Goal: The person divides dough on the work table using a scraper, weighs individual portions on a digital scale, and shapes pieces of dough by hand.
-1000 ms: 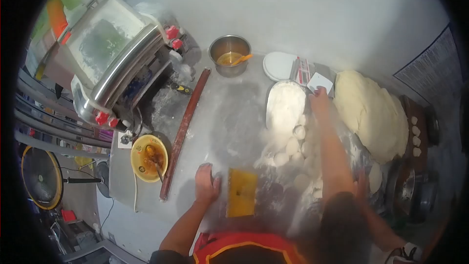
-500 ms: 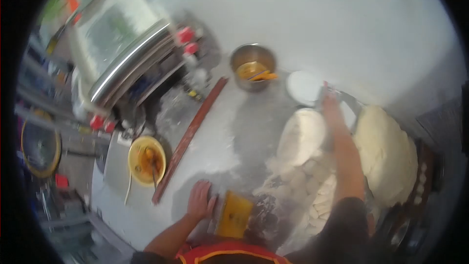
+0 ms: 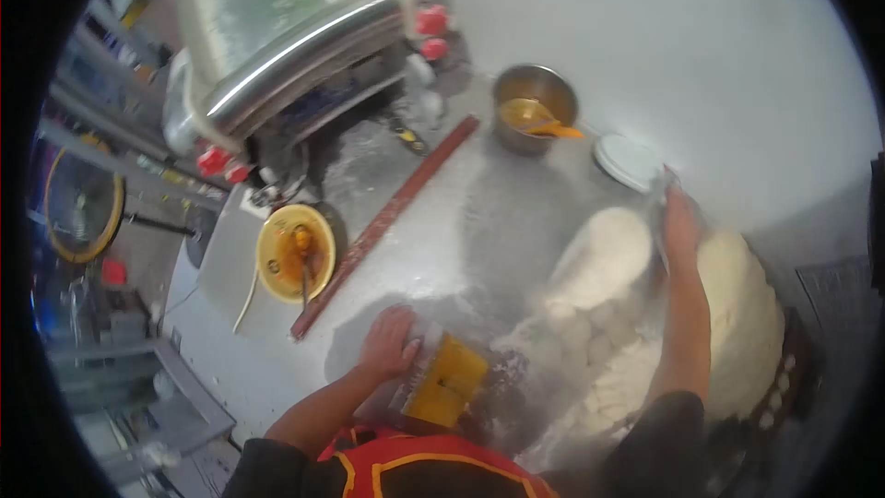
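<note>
Nearest me is my red apron [image 3: 433, 450] with its yellow-orange trim, and just beyond it a yellow rectangular piece [image 3: 449, 380] lies at a slant on the near part of the grey desk [image 3: 521, 198]. My left hand [image 3: 387, 341] is just left of that piece, back upward, fingers extended close together and thumb apart toward the yellow; I see nothing in its grasp, and I cannot tell whether the thumb touches the piece. To the right of the yellow piece, pale dough pieces [image 3: 613, 387] are gathered in loose flour, with a floury white oval [image 3: 604, 251] beyond them. My right arm reaches past their right side, between them and a large mound of dough [image 3: 745, 332] at the right. At its end my right hand [image 3: 680, 221] is near a round white plate [image 3: 630, 162]; it is blurred, and I cannot tell how far its fingers are closed or what they hold. Over on the left, a yellow bowl [image 3: 295, 254] of reddish-brown stuff has a spoon in it, and a long red-brown stick [image 3: 387, 226] runs diagonally just to its right. Farther back, a metal pot [image 3: 535, 111] holds an orange-handled utensil [image 3: 555, 129], and a large steel machine [image 3: 304, 55] with red knobs stands at the far left.
</note>
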`<control>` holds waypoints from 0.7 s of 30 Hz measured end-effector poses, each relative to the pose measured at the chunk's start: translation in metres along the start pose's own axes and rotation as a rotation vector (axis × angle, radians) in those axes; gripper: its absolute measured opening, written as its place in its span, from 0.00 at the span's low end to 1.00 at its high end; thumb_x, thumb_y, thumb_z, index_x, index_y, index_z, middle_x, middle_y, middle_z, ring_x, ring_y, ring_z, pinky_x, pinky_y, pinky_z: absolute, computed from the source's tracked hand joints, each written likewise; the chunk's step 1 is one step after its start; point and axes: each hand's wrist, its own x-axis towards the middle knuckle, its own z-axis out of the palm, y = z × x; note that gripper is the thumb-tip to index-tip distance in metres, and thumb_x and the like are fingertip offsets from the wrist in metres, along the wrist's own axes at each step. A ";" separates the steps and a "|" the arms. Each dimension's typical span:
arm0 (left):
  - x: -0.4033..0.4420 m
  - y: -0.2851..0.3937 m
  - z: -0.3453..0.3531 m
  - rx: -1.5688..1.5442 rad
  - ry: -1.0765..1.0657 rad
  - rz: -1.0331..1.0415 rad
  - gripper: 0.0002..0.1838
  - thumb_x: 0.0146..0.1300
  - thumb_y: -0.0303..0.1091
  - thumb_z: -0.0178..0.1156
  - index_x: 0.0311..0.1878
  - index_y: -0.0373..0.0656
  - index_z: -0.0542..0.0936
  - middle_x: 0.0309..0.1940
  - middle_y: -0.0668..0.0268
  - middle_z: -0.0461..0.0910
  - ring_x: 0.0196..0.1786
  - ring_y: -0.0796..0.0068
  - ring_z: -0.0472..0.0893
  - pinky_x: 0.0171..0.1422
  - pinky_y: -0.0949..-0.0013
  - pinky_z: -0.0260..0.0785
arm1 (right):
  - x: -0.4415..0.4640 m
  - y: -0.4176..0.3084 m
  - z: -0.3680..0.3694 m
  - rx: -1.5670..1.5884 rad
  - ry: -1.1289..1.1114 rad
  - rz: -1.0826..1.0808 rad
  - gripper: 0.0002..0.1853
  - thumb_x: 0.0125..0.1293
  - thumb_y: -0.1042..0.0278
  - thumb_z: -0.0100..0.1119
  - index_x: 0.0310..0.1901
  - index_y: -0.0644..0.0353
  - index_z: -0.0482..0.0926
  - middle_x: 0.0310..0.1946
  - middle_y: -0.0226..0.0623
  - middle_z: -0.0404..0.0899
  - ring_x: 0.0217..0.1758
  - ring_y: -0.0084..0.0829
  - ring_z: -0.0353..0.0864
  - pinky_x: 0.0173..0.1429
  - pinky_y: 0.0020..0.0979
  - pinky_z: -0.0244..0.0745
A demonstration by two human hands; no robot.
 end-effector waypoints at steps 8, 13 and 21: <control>-0.006 -0.002 -0.003 0.000 0.073 0.082 0.26 0.57 0.38 0.59 0.57 0.36 0.69 0.60 0.52 0.67 0.66 0.51 0.62 0.72 0.53 0.52 | -0.011 0.032 -0.034 -0.364 0.251 -0.173 0.21 0.63 0.70 0.47 0.60 0.60 0.67 0.56 0.46 0.72 0.60 0.46 0.71 0.56 0.42 0.72; -0.002 0.002 -0.009 -0.009 0.117 0.140 0.26 0.56 0.36 0.60 0.56 0.35 0.69 0.59 0.50 0.67 0.65 0.50 0.64 0.71 0.54 0.54 | -0.031 0.065 -0.077 -0.468 0.245 -0.195 0.20 0.63 0.73 0.47 0.58 0.60 0.69 0.53 0.49 0.73 0.58 0.49 0.72 0.53 0.42 0.73; -0.002 -0.004 -0.001 -0.062 0.086 0.080 0.26 0.55 0.36 0.61 0.56 0.34 0.68 0.58 0.50 0.67 0.64 0.49 0.64 0.70 0.52 0.55 | -0.114 -0.036 -0.200 -0.004 0.164 0.090 0.19 0.61 0.68 0.54 0.55 0.53 0.74 0.41 0.45 0.80 0.44 0.45 0.80 0.47 0.42 0.73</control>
